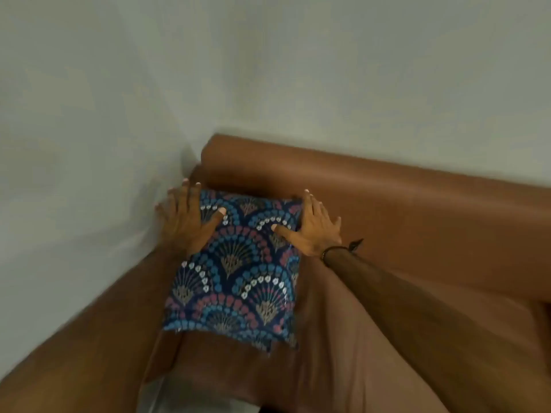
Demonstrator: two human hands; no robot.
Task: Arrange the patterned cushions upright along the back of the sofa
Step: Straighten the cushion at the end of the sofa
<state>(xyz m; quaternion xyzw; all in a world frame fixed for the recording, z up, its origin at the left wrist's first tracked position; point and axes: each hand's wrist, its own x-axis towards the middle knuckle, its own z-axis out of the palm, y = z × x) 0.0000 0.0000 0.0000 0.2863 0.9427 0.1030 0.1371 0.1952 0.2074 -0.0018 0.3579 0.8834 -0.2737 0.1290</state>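
Note:
One patterned cushion (238, 269), dark blue with blue, pink and white fan shapes, stands in the left corner of a brown leather sofa (417, 210), leaning against the backrest. My left hand (187, 222) grips its upper left corner, thumb on the front. My right hand (313, 228) holds the upper right corner, thumb pressed on the face and fingers over the edge. A dark bracelet circles my right wrist.
Pale walls (149, 84) meet in a corner just behind and left of the sofa. The rounded backrest runs off to the right. The brown seat (343, 338) stretches below and right of the cushion. A strip of light floor (190, 394) shows at the bottom.

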